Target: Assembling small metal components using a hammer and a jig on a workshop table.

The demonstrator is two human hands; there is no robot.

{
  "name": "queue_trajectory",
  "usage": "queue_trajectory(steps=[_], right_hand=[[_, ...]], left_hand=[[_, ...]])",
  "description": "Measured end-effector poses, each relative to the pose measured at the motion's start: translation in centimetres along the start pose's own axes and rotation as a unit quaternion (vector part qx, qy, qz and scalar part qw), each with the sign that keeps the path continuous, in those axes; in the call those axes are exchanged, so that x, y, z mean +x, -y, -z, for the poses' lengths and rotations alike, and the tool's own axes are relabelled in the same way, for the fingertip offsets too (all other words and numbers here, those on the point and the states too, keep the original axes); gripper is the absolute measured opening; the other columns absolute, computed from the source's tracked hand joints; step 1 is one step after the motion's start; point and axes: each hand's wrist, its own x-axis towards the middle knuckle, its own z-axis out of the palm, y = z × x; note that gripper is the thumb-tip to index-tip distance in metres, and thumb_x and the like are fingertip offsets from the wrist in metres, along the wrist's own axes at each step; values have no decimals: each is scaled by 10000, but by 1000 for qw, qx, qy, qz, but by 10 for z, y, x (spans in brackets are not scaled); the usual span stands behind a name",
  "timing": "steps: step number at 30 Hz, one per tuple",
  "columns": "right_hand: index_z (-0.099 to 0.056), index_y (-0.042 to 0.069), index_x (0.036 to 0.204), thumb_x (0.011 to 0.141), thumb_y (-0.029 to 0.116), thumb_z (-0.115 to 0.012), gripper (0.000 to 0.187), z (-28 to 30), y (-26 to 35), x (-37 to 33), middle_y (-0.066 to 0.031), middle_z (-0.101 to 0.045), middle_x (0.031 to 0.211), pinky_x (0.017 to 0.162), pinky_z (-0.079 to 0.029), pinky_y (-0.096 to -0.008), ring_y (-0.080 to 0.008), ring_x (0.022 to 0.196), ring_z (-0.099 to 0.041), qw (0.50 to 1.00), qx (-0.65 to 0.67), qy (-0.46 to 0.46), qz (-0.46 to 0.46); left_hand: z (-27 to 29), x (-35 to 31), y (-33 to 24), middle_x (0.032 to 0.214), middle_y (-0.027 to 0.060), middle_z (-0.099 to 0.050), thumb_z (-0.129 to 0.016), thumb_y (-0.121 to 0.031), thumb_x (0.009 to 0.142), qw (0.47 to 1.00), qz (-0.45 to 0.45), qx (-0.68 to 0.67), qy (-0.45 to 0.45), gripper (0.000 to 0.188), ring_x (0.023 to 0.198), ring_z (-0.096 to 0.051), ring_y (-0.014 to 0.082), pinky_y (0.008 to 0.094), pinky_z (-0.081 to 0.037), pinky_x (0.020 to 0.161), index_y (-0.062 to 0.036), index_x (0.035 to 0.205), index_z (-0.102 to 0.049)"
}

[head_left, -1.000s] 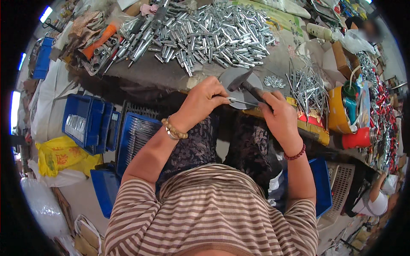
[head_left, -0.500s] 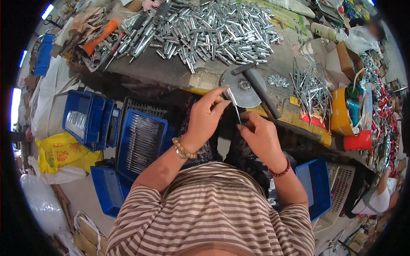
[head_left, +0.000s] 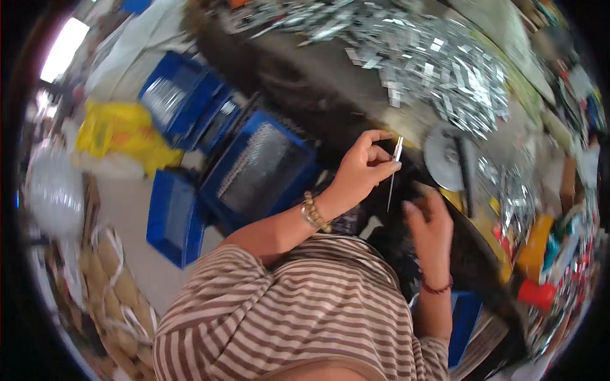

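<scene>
Between the thumb and fingers of my left hand [head_left: 356, 174] is a thin metal rod with a silver sleeve [head_left: 398, 150] at its upper end. Its slim shaft points down toward my lap. My right hand [head_left: 433, 228] is apart from the rod, to its right, with thumb and fingers parted and nothing seen in them. Beyond the hands, a round metal plate [head_left: 437, 162] lies on the bench edge with a dark hammer [head_left: 464, 181] across it. A large heap of small silver tubes [head_left: 451, 79] covers the bench behind.
At left are blue bins, one [head_left: 298, 162] packed with thin rods and another [head_left: 170, 216] on the floor. A yellow bag [head_left: 117, 136] lies beyond them. Thin rods [head_left: 518, 197], a yellow container [head_left: 535, 244] and a red object [head_left: 535, 294] stand at right. Motion blurs much of the view.
My right hand has let go of the rod's lower end and drawn away. My left hand still holds the sleeve. The view has swung left, so the bins sit nearer the middle.
</scene>
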Motion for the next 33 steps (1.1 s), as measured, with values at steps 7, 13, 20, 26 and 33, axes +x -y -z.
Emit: queue_trajectory(steps=[7,13,20,26,33], right_hand=[[-634,18,1351,1020,70,-629,335,35,-23,24,-25,-663,1006,671,-490,-218,-55,759,-576,996,54,-68,-4],[-658,13,1304,1027,88,-626,289,31,-25,30,-14,-661,960,659,-485,-214,-53,750,-565,995,27,-93,10],[-662,10,1289,1023,82,-631,278,32,-30,30,-9,-649,949,670,-494,-210,-55,761,-575,996,22,-91,5],[-660,0,1290,1011,64,-642,286,32,-29,25,-14,-653,959,687,-510,-211,-64,777,-595,993,48,-108,14],[-673,-17,1239,985,37,-667,260,28,-25,27,-22,-648,967,691,-522,-232,-65,768,-591,992,106,-70,-4]], left_hand=[[159,-33,52,996,66,-703,-788,-146,903,953,58,90,-284,517,800,-606,117,266,-476,650,-77,1354,-546],[264,-64,116,917,102,-716,-826,-90,852,882,92,164,-431,497,774,-672,171,334,-538,655,-7,1263,-559],[310,-44,139,894,138,-730,-852,-150,827,835,112,261,-471,477,775,-722,209,362,-561,674,-7,1199,-590],[311,-33,136,953,164,-757,-824,-231,842,787,103,410,-450,511,928,-745,303,412,-563,806,-35,1250,-585],[250,-8,62,847,81,-643,-794,-192,899,801,-57,405,-438,388,731,-626,218,361,-519,712,-46,1222,-637]])
